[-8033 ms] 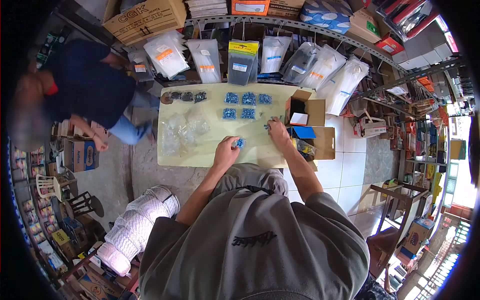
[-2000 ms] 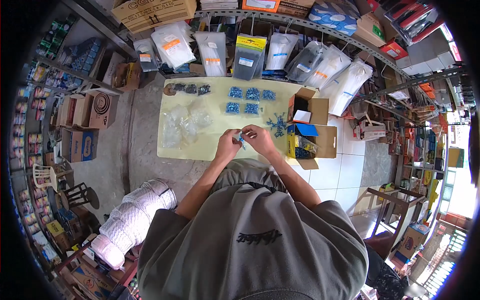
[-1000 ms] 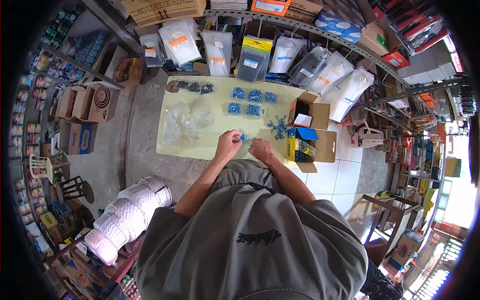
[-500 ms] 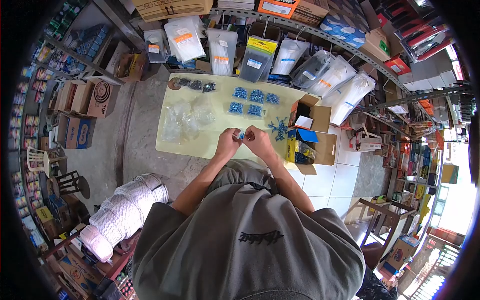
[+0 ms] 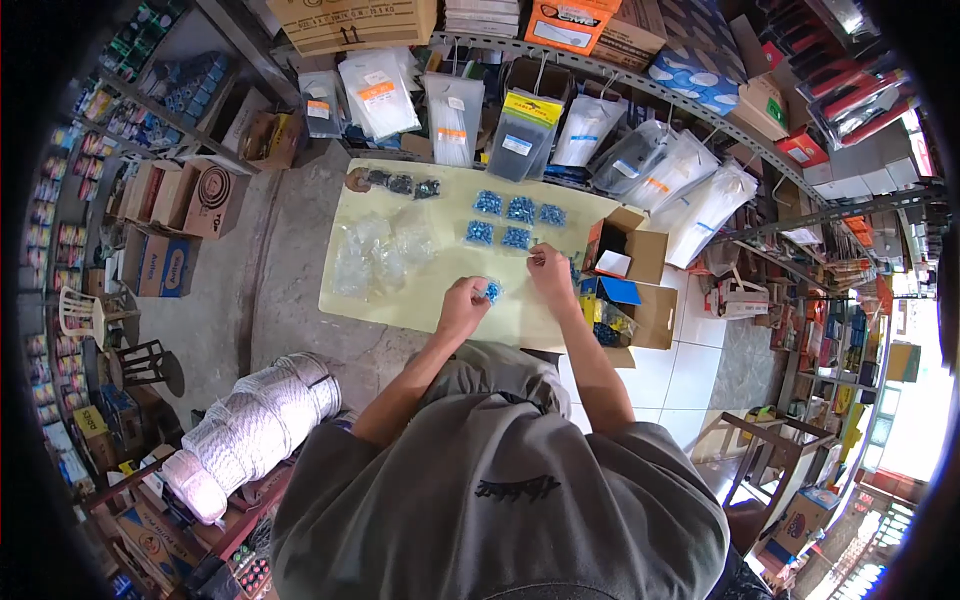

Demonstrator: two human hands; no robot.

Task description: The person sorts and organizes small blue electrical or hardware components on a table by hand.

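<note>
My left hand point(image 5: 463, 306) is closed on a small clear plastic bag of blue screws point(image 5: 492, 292), held above the pale yellow table point(image 5: 345, 297). Away to the right, my right hand point(image 5: 551, 274) has its fingers drawn together over the place of the loose blue screws point(image 5: 575, 270), which it mostly covers. What its fingertips hold, if anything, is too small to make out. Just beyond the hands, several filled bags of blue screws point(image 5: 520, 209) lie in two rows. Flat clear plastic bags point(image 5: 372, 258) are heaped on the left of the table.
Two opened cardboard boxes point(image 5: 648, 312) stand at the table's right edge, the nearer with dark blue contents. Small dark packets point(image 5: 402, 184) lie at the far left. Cable-tie packs point(image 5: 527, 130) hang from the shelf behind. A wrapped rope roll point(image 5: 262, 410) is at lower left.
My hands were together at the small bag and have parted. The right hand has moved right and away from me to the loose screws; the left keeps the bag. The view has shifted slightly.
</note>
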